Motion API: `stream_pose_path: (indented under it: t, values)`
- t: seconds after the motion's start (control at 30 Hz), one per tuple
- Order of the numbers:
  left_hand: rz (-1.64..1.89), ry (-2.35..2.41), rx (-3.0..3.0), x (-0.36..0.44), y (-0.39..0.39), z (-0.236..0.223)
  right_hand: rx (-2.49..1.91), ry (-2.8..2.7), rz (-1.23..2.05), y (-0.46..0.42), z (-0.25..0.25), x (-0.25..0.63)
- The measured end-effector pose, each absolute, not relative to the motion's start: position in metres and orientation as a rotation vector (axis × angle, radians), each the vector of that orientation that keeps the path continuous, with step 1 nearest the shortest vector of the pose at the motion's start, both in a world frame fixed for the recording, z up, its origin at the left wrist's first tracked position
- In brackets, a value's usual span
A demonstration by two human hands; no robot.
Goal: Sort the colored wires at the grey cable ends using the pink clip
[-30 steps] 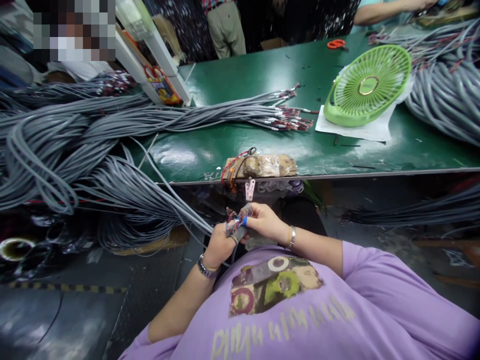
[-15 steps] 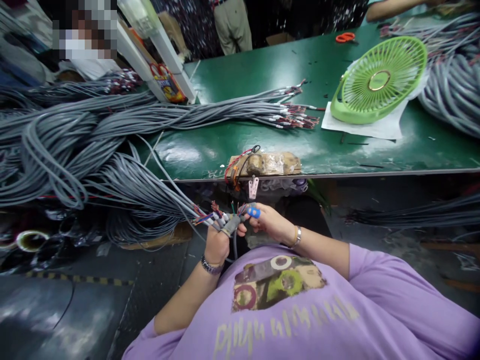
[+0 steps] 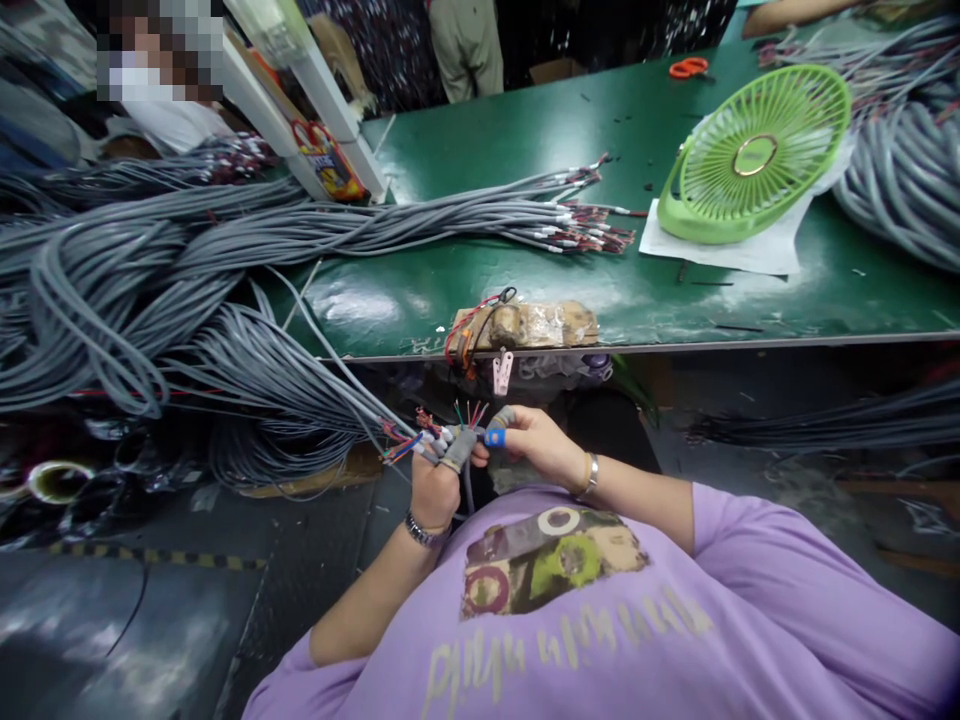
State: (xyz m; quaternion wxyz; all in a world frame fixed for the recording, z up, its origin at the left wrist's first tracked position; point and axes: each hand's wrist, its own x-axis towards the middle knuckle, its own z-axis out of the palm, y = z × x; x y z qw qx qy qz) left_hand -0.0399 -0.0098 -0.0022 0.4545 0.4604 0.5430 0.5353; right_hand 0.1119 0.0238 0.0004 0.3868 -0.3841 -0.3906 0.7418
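My left hand [image 3: 437, 487] is closed around the stripped ends of several grey cables [image 3: 352, 385], with a grey cover on its thumb or finger. Coloured wire ends [image 3: 401, 445] poke out beyond that grip, and thin red, green and grey wires [image 3: 472, 412] fan upward between the hands. My right hand [image 3: 529, 440] wears a blue band and a grey finger cover. Its fingers are bent in close to the left fingertips, at the base of the fanned wires. Whether they pinch anything is too small to make out.
A green table [image 3: 420, 300] stretches ahead, its front edge just beyond my hands. A wooden block [image 3: 555, 323] with a pink clip [image 3: 502, 373] sits at that edge. Bundled grey cables [image 3: 450, 220], a green fan [image 3: 750, 160] and orange scissors [image 3: 688, 68] lie on it. Other people stand behind.
The thin coloured wires now stand fanned out and more visible. My right index finger has lifted away from them, while the blue-banded part has moved slightly left and down. My left hand keeps its grip.
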Motion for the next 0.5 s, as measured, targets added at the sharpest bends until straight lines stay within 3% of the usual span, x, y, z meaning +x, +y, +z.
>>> stream_pose_path:
  t: [0.17, 0.5]
  values:
    - [1.404, 1.319, 1.043, -0.039, -0.008, 0.001, -0.99, -1.093, 1.992, 0.019, -0.003, 0.118]
    - [1.212, 1.438, 1.196, -0.042, -0.012, -0.006, -0.905, -1.084, 1.922, 0.033, 0.011, 0.109]
